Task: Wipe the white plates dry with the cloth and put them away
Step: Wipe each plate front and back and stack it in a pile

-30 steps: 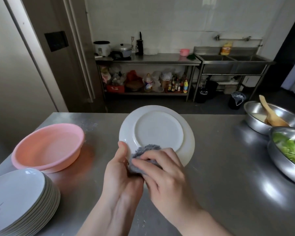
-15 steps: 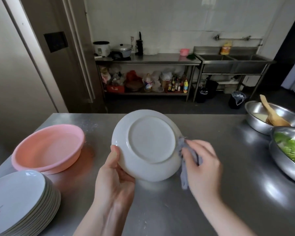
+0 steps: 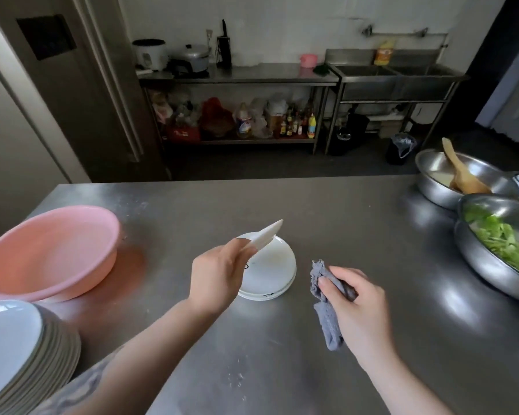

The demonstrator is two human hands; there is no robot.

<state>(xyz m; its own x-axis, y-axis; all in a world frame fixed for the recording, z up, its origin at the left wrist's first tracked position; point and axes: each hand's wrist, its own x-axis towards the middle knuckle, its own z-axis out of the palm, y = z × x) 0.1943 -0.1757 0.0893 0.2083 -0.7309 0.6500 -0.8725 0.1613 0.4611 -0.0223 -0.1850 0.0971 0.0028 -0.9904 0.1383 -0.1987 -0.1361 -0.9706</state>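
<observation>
Plate [image 3: 265, 235] in left hand [image 3: 219, 274], pinched at its near rim, tilted edge-on, hovering just above small stack of white plates [image 3: 270, 272] at centre of steel counter [image 3: 357, 235]; whether it touches the stack cannot be told. Right hand [image 3: 357, 307] just right of stack, fingers curled round grey cloth [image 3: 327, 310], which hangs limp below the fist, apart from the plate. Taller pile of plates [image 3: 18, 351] at near left, pink basin [image 3: 47, 250] behind it, steel bowl of greens [image 3: 504, 244] and bowl with wooden spoon [image 3: 459, 175] far right. Judgement: step in hand looks like setting the wiped plate down on the centre stack. Plate likely ceramic, stiff, fairly light, glazed so slippery if damp, chips on hard contact; rim pinch with thumb on top and fingers below suits it, lower flat rather than drop. Cloth soft, bunches easily, grab anywhere.
</observation>
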